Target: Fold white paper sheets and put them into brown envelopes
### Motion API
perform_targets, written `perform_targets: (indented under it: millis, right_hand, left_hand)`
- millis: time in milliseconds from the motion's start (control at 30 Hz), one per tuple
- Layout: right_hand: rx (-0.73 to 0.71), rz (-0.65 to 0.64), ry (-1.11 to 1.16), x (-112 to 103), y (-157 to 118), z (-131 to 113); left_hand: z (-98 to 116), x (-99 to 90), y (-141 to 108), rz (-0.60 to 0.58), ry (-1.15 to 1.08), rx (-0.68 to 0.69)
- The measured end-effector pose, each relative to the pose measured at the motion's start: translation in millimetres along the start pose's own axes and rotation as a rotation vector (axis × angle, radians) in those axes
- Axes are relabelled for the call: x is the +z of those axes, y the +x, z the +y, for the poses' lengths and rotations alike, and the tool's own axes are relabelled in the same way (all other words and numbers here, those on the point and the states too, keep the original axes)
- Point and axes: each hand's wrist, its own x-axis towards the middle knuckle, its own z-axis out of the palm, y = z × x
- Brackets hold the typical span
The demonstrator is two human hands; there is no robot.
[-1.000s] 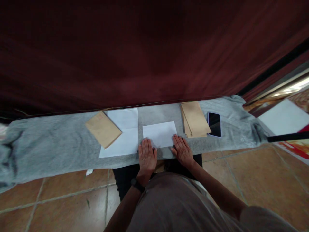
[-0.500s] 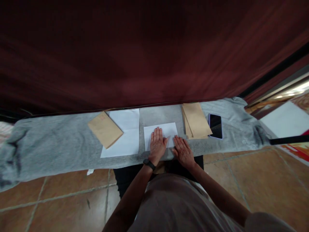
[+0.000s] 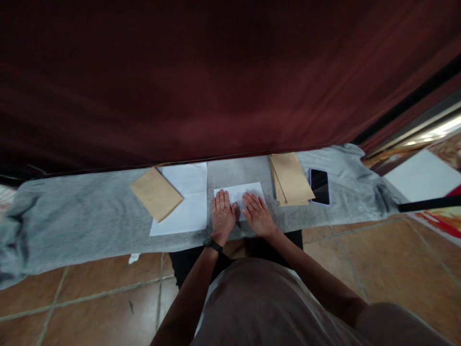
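Note:
A folded sheet of white paper [image 3: 237, 193] lies in front of me on the grey cloth. My left hand [image 3: 223, 218] rests flat on its left part, fingers stretched out. On the right part lies my right hand [image 3: 258, 215], also flat with fingers extended. To the left is a larger white sheet [image 3: 190, 211] with a crease across it, partly covered by a brown envelope [image 3: 157, 193]. A loose stack of brown envelopes [image 3: 292, 180] sits to the right of my right hand.
A phone [image 3: 320, 186] lies just right of the envelope stack. The grey cloth [image 3: 82, 216] covers a narrow table, with a dark red curtain [image 3: 216, 86] along its far edge. At far right, a white panel [image 3: 423, 175] stands near a black bar [image 3: 430, 204].
My left hand has slid left across the folded paper. My right hand has moved left and forward, from the paper's right edge onto it.

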Motion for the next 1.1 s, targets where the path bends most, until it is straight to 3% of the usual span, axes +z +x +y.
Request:
perform_targets:
  millis: [133,233,667,800,967,1100]
  right_hand:
    - [-0.010,0.003,0.017,20,36,-12]
    - [-0.011,0.002,-0.013,28,44,-8]
    - [0.173,0.110,-0.109,22,28,31]
    - [0.177,0.101,-0.126,23,27,31]
    - [0.181,0.060,-0.147,21,27,29]
    - [0.186,0.042,-0.151,20,27,29]
  left_hand:
    - [-2,-0.1,-1,-0.021,-0.001,0.013]
    - [-3,2.0,-1,-0.009,0.000,0.008]
    - [-3,2.6,0,0.029,-0.054,-0.032]
    - [16,0.9,2,0.048,-0.067,-0.036]
    - [47,3.8,-1,-0.073,-0.106,0.125]
    - [39,6.3,-8,-0.068,-0.084,0.110]
